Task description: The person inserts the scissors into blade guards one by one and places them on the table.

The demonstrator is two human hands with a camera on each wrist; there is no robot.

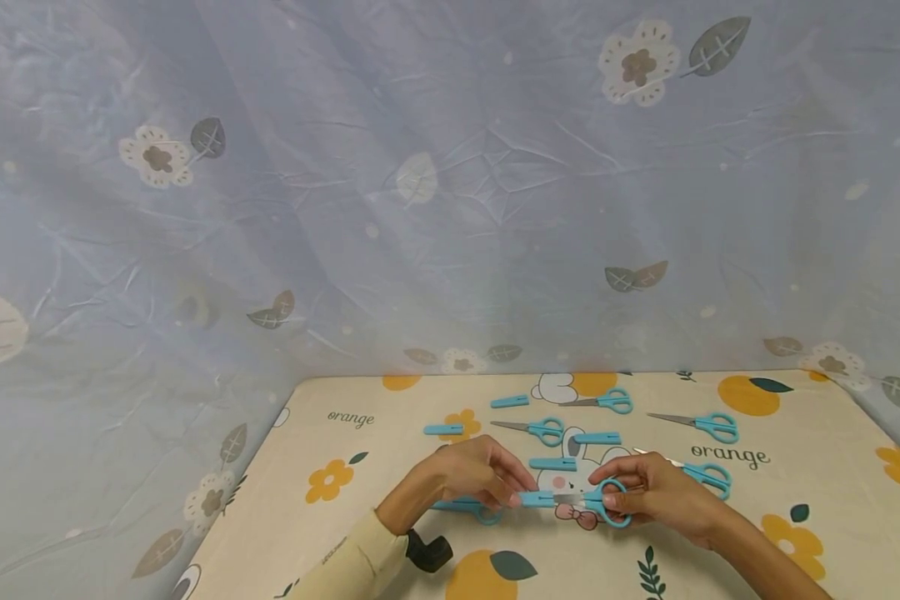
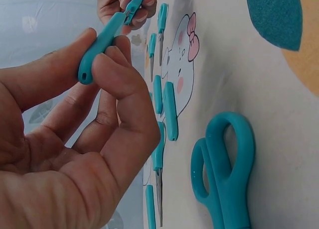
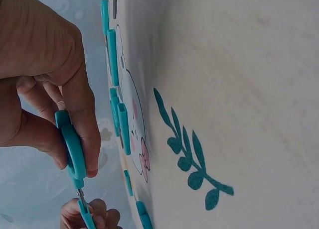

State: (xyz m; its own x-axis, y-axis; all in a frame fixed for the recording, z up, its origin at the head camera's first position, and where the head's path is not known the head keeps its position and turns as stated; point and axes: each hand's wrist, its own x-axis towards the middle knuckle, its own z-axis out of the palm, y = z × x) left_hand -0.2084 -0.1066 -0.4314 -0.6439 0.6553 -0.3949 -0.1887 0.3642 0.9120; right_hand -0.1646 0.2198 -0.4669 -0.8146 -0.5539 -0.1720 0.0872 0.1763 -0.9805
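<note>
Insp. of work area: L hand (image 1: 483, 473) pinches a blue cover (image 1: 537, 499) btwn thumb & fingers; R hand (image 1: 660, 496) pinches the blue handle of the held scissors (image 1: 607, 504), thumb against fingers. Held scissors are btwn the two hands, clear of the cloth (image 1: 292, 458), blades pointing L; tips are inside the cover, w/ a short bare length of blade visible btwn cover mouth & handle. Sheathed scissors (image 1: 489, 515) lie on the cloth, partly hidden by L hand in head view. Four loose covers on cloth: far cover (image 1: 510, 402), left cover (image 1: 444, 429), right cover (image 1: 598, 437), near cover (image 1: 553, 463), the last just beyond the held pair. Four bare-bladed scissors also noted: far scissors (image 1: 617, 401), middle scissors (image 1: 547, 430), right scissors (image 1: 716, 427), near scissors (image 1: 708, 477), the last partly behind R hand. Cloth is cream, printed w/ oranges, flowers, leaves & a rabbit. L arm: yellow sleeve (image 1: 352, 560), black strap (image 1: 429, 552) at wrist. Pale floral curtain (image 1: 450, 292) behind.
</note>
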